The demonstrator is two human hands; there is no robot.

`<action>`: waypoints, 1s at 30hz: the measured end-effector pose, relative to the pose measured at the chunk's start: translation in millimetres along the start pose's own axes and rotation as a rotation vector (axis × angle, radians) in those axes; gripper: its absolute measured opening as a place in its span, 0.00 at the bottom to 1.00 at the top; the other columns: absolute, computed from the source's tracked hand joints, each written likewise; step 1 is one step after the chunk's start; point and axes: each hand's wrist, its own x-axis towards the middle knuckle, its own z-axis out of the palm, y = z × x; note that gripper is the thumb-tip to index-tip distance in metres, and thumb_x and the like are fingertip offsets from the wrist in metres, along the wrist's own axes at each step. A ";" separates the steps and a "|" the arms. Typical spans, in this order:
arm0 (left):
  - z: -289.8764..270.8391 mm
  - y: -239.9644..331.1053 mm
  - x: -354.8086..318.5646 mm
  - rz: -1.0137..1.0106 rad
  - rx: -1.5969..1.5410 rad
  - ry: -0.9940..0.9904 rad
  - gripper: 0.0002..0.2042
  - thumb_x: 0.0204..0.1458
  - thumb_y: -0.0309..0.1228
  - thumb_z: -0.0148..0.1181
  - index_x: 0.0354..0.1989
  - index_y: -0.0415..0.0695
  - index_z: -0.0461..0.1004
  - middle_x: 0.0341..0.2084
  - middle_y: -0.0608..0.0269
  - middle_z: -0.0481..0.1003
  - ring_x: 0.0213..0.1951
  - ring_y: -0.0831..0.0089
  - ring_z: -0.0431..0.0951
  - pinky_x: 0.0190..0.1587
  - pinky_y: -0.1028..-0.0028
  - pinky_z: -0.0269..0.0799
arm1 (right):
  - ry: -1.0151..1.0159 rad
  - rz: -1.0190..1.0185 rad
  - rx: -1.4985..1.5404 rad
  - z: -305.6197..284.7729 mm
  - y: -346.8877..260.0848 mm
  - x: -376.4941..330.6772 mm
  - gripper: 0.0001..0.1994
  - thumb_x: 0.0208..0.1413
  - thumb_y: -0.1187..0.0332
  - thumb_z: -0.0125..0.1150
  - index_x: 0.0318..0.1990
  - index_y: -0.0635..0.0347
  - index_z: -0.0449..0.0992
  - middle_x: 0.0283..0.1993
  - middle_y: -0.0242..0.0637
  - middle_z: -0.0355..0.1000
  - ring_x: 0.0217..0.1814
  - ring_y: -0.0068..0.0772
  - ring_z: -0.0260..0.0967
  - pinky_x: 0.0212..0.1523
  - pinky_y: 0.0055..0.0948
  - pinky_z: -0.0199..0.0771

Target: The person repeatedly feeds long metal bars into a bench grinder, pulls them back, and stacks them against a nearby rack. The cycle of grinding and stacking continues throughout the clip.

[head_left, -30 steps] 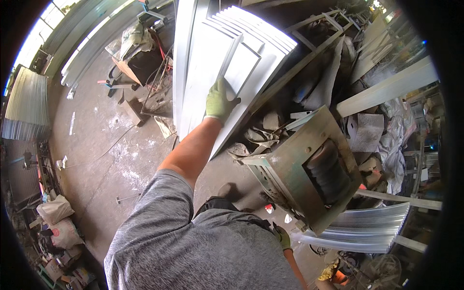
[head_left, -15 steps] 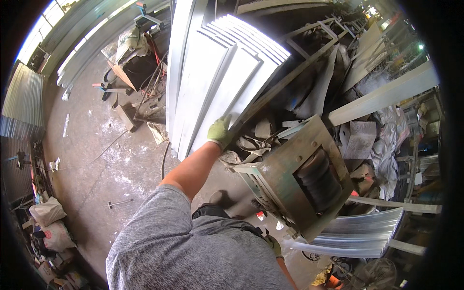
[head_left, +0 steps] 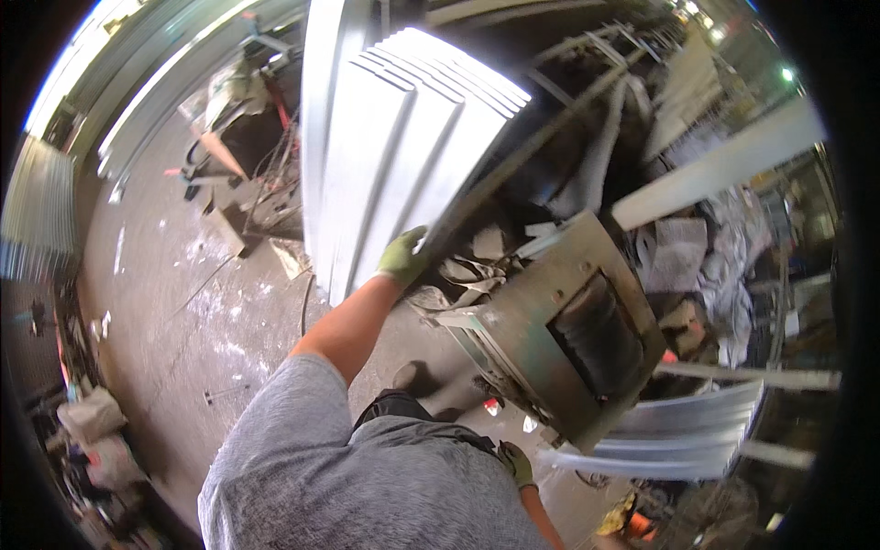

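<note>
Floor (head_left: 174,312): grubby concrete with white smudges, runs down the left side of the frame
Panel stack (head_left: 367,174): the main thing here, long white pieces fanned out in steps at upper centre, super bright at the top
Metal housing (head_left: 518,316): big boxy worn thing, right of centre, sitting tilted, with a dark ribbed roll (head_left: 600,335) in its opening
Pale beam (head_left: 724,170): slants across the right side, just above the housing
Ridged sheets (head_left: 683,431): shiny silvery lot, lower right, partly behind the housing
Left grip (head_left: 401,260): green glove, dead centre, at the stack's lower right edge; kinda blurry, can't tell if it's pinching or just resting
Right grip (head_left: 518,466): same sort of glove, lower centre-right beside the waist, partly hidden, can't tell if it's spread or closed
Red-and-white scrap (head_left: 493,406): tiny, below the housing's left side
</note>
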 end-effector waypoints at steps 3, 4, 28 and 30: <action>11.0 -56.6 -45.5 0.073 -0.180 -0.093 0.21 0.66 0.28 0.62 0.67 0.40 0.77 0.59 0.53 0.83 0.57 0.65 0.82 0.62 0.65 0.76 | -0.022 0.196 -0.070 9.1 -11.2 -16.9 0.39 0.69 0.35 0.56 0.62 0.68 0.80 0.59 0.56 0.82 0.62 0.57 0.79 0.67 0.42 0.74; 13.8 -76.5 -65.4 0.030 -0.191 -0.106 0.17 0.68 0.32 0.62 0.62 0.38 0.80 0.54 0.52 0.85 0.54 0.64 0.83 0.60 0.64 0.77 | -0.009 0.017 -0.168 14.0 -15.2 -25.1 0.37 0.69 0.37 0.57 0.62 0.67 0.81 0.60 0.57 0.82 0.64 0.57 0.78 0.67 0.43 0.73; -35.8 -165.5 -402.1 -0.356 0.770 -0.515 0.22 0.57 0.42 0.72 0.53 0.36 0.85 0.49 0.50 0.88 0.53 0.60 0.87 0.57 0.59 0.81 | 1.432 0.273 0.231 -361.2 282.3 -63.8 0.55 0.57 0.49 0.77 0.83 0.67 0.50 0.81 0.67 0.60 0.81 0.65 0.62 0.78 0.50 0.65; -47.4 -156.0 -427.3 -0.328 0.784 -0.552 0.25 0.58 0.48 0.74 0.52 0.37 0.85 0.49 0.50 0.88 0.55 0.58 0.86 0.58 0.57 0.81 | 1.438 0.185 0.346 -410.2 284.5 -64.2 0.59 0.58 0.49 0.77 0.85 0.65 0.43 0.84 0.65 0.54 0.85 0.63 0.55 0.81 0.49 0.60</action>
